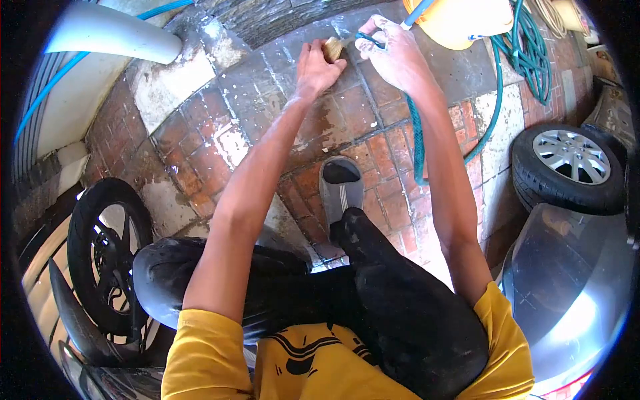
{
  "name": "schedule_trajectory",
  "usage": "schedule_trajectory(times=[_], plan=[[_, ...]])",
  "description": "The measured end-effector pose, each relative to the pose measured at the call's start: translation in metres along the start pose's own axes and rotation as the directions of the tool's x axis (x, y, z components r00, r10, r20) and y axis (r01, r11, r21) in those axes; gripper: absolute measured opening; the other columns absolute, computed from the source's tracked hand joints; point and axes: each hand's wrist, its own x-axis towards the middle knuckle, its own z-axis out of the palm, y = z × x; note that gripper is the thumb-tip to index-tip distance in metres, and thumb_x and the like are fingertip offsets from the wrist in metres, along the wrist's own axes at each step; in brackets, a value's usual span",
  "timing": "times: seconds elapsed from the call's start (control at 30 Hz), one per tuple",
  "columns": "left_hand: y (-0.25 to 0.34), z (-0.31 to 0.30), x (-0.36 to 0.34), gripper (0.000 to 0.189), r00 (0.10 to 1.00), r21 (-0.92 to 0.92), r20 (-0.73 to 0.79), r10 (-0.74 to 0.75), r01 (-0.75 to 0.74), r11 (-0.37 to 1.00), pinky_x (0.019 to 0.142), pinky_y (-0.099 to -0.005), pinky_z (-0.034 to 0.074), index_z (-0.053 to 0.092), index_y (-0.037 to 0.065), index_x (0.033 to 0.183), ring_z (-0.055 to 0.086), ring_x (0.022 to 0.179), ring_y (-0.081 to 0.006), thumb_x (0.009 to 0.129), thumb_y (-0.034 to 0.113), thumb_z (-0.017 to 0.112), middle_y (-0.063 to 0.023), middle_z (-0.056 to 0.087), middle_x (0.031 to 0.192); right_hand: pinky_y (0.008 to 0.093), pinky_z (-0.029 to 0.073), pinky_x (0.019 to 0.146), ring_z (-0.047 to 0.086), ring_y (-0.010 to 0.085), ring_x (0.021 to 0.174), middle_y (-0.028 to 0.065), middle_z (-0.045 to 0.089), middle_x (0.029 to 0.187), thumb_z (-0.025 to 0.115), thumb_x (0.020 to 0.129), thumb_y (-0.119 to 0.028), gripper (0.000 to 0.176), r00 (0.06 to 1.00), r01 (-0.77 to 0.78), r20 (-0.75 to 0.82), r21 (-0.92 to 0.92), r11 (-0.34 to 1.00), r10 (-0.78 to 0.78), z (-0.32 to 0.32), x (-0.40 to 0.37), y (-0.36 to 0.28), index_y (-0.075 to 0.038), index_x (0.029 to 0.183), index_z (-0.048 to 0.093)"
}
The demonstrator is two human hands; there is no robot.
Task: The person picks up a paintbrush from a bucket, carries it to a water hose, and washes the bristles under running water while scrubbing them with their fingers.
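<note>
My left hand [317, 72] is closed around a small tan scrub brush [333, 49], low over the wet brick floor near the stone wall. Beside it, my right hand [398, 59] grips the end of a green hose [371, 40], its fingers wrapped round it. From this hand the hose trails behind my right forearm, loops over the bricks and runs up to the right. Part of the brush is hidden by my left fingers.
A yellow bucket [456, 27] stands beyond my right hand, with coiled green hose [530, 57] beside it. A car wheel [571, 164] lies at right, near a grey car panel [567, 267]. At left are a motorcycle wheel [79, 253] and a white pipe [113, 33].
</note>
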Motion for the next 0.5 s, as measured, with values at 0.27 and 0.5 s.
schedule_trajectory(times=[0.27,0.5], plan=[[0.006,-0.044,-0.01,0.034,0.98,-0.543,0.188,0.057,0.055,0.838,0.086,-0.0411,0.054,0.065,0.003,0.12,0.066,0.091,-0.0336,0.099,0.027,0.051,-0.0194,0.069,0.102,0.0377,0.053,0.077,0.068,0.0279,0.084,0.0151,0.069,0.087,0.068,0.092,-0.013,0.015,0.994,0.1,0.045,-0.021,0.995,-0.099,0.004,-0.003,-0.037,-0.003,0.102,0.063],[-0.024,-0.058,-0.011,0.033,0.982,-0.508,0.142,0.125,-0.036,0.861,0.084,-0.0343,0.05,0.07,0.002,0.115,0.061,0.088,-0.0157,0.106,0.03,0.055,-0.0061,0.072,0.097,0.0459,0.053,0.079,0.069,0.0412,0.09,0.0233,0.07,0.092,0.068,0.091,-0.018,0.019,0.987,0.132,0.09,-0.016,0.991,-0.13,0.022,0.0,-0.032,-0.004,0.104,0.064]])
